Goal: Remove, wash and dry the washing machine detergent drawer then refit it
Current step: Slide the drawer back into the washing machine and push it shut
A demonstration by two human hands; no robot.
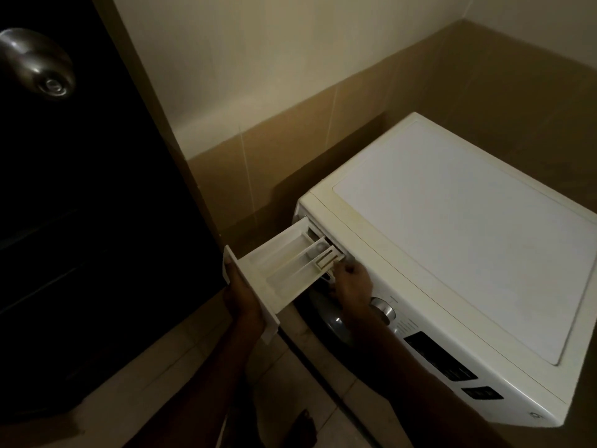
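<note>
Head view, dim light, looking down on a white front-loading washing machine [452,240] in a tiled corner, with a dark door [80,221] and its round metal knob [38,64] at the left; detergent drawer [284,263] drawn far out of its slot at the machine's upper left front, compartments facing up, rear end just at the opening; left hand [240,299] gripping the drawer's front panel from beneath and behind, one fingertip hooked over the panel's top edge; right hand [350,282] at the drawer's rear, fingers bent down onto the small insert there, pinching or only pressing impossible to tell in the gloom; control dial [382,310] just beside that wrist; probably at the release catch, either freeing or seating the drawer; possible trouble from here: jamming or cracking the plastic runners through a crooked pull, dripping residue onto the floor through a tilt, dropping the drawer once suddenly free, knocking the dial with the wrist.
</note>
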